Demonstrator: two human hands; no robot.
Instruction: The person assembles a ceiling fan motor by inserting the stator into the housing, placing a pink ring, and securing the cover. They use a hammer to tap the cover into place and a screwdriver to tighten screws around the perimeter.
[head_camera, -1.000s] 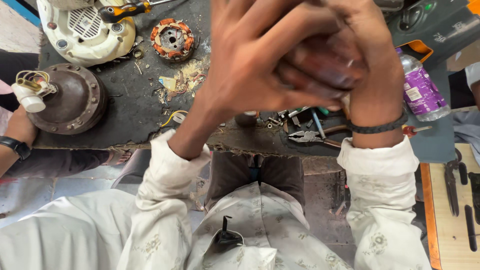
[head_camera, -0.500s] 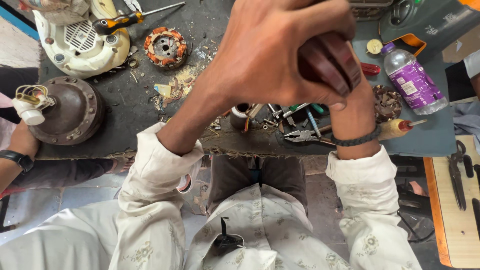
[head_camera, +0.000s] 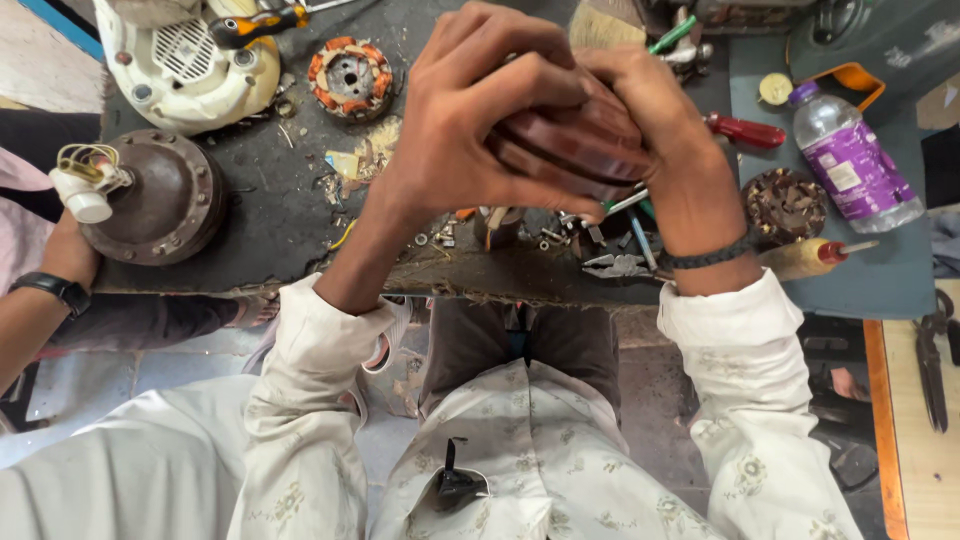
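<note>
Between left hand (head_camera: 470, 130) and right hand (head_camera: 660, 140): reddish-brown wound coil (head_camera: 580, 150) clasped tight, mid-working; firm two-handed hold judged needed next.

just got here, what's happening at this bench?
A person in a white patterned shirt grips a dark reddish-brown rounded metal part with both hands, left hand and right hand wrapped around it above a cluttered dark workbench. On the bench lie a copper-wound stator, a round brown motor cover, a white fan housing, loose screws and a clear plastic bottle with a purple label. Another person's forearm with a black watch rests at the left edge.
</note>
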